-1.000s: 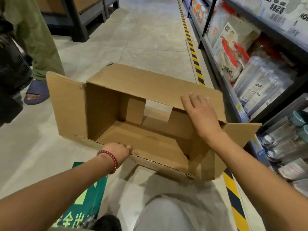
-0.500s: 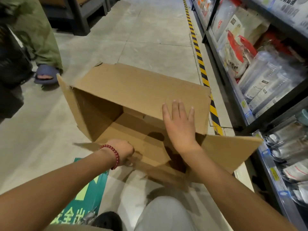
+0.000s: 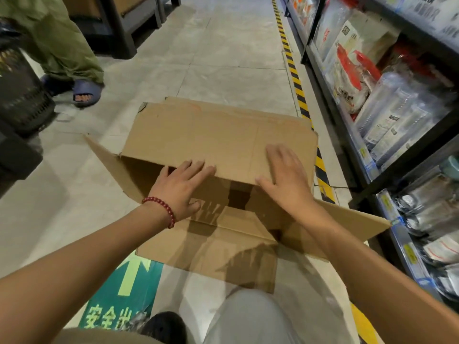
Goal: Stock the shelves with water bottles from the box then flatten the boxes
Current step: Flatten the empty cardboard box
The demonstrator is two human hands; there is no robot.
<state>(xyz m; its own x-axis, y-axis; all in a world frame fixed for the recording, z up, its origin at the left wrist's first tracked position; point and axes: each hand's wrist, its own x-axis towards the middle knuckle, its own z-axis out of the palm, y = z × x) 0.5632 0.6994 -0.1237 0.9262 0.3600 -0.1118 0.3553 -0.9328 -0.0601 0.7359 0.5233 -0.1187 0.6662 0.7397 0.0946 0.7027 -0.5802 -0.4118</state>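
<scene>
Both hands now press flat on the box (image 3: 218, 137) lying on the floor (image 3: 223, 58): left hand (image 3: 180, 188) and right hand (image 3: 285, 177), each grip spread apart, holding nothing. A second ago it stood open; it has nearly collapsed, so flattening looks almost done. Shelves (image 3: 367, 167) stand just right.

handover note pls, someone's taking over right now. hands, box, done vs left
Left hand: open, palm down on the near edge of the cardboard box top panel.
Right hand: open, flat on the same panel, further right.
Box: empty, on the floor beside the shelves, mostly collapsed; a dark gap shows between the hands and side flaps splay out.
Done: box emptied.
Left: press it fully flat, fold in flaps. No other boxes in view.
</scene>
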